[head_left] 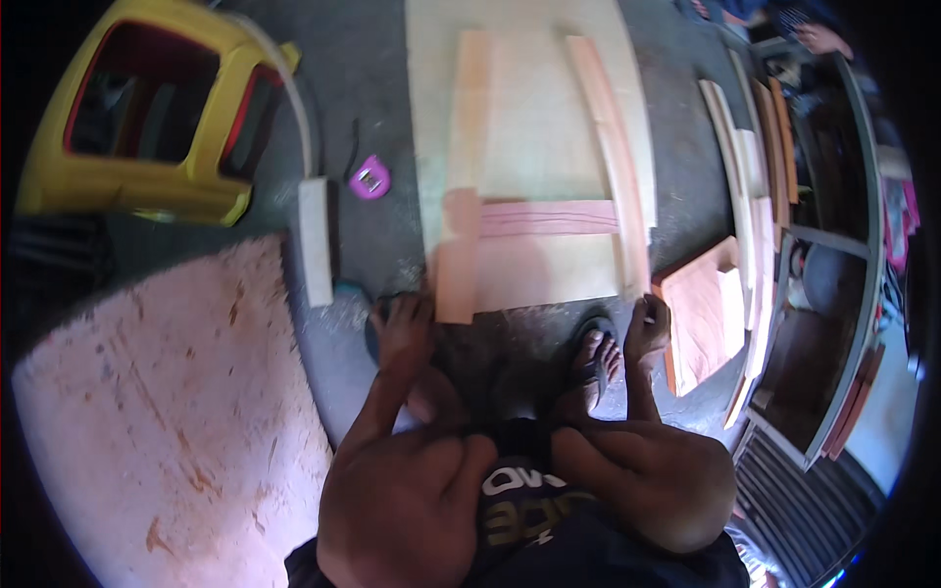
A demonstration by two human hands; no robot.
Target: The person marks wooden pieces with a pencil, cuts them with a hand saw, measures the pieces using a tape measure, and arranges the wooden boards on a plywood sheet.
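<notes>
A pale plywood sheet [534, 108] lies on the floor in front of me. On it rest a left wooden board [457, 265] and a right wooden board [616, 167], both running away from me. A reddish crosspiece [549, 218] spans the space between them. My left hand [404, 328] is beside the near end of the left board, its fingers apart; whether they touch the wood is unclear. My right hand [648, 331] has its fingers curled at the near end of the right board. What they pinch, if anything, is hidden.
Leftward are a pink tape measure [371, 178], a pale wood block [315, 240], a yellow toy-like car body [211, 108] and a stained panel [176, 421]. To the right lie a reddish wooden panel [701, 323], long strips [760, 255] and a shelf frame [851, 294]. Another person's hand [821, 39] shows far right.
</notes>
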